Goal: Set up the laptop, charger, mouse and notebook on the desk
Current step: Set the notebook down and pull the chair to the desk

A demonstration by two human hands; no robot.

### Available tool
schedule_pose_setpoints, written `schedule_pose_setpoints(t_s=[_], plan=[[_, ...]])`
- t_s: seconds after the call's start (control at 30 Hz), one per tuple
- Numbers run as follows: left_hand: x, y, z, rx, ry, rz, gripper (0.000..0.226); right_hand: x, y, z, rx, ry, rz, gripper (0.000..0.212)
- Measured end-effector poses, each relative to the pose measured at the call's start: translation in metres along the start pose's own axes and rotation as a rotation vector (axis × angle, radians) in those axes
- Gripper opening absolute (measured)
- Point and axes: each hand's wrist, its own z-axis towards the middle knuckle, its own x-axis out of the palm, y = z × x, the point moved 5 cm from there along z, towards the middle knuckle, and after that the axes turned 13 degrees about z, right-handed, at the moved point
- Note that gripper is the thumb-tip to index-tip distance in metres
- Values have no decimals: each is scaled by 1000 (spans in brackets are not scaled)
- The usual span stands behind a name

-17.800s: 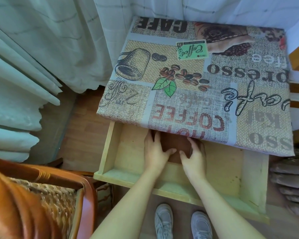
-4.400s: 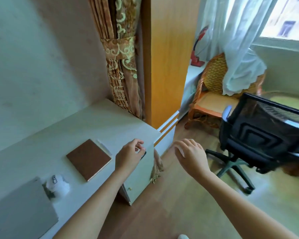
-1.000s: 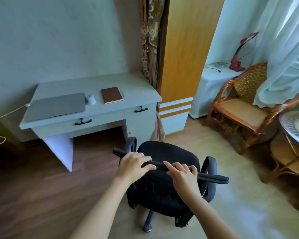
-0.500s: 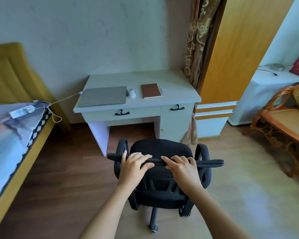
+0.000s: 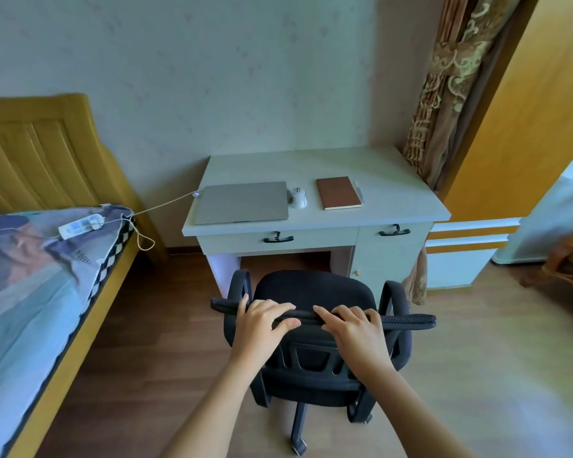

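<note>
Fingers of left hand (image 5: 262,320) and right hand (image 5: 356,328) clench the black mesh office chair's (image 5: 315,292) backrest top. Closed grey laptop (image 5: 242,202), white mouse (image 5: 299,197) and brown notebook (image 5: 338,192) lie on the far white table (image 5: 394,190).

Soft daylight fills the room, seemingly from the right, where the floor (image 5: 497,375) shows a pale sheen. The wall (image 5: 212,77) is evenly lit, cool and slightly dim. The worktop (image 5: 394,180) is bright without glare; under it lies deep shadow. The chair (image 5: 315,292) reads nearly black, with little detail. Wide-angle distortion bends the bed (image 5: 30,309) and the cabinet (image 5: 526,127) towards the edges. The centre is fairly sharp; the lower corners and the far right are smeared, perhaps by motion.
</note>
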Motion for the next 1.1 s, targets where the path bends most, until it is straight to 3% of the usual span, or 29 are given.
schedule_pose_setpoints(t_s=[0.13,0.3,0.47,0.77,1.1], plan=[[4,31,25,-36,47,-8,52,19,9,39,-1,29,7,46],[7,60,51,-80,84,-16,32,37,15,78,-3,83,30,45],[8,76,74,-136,72,-5,26,47,12,112,27,132,90,36],[8,90,101,-224,199,-11,29,58,10,153,106,308,141,38],[5,94,102,-217,228,-70,19,68,12,152,74,246,92,37]])
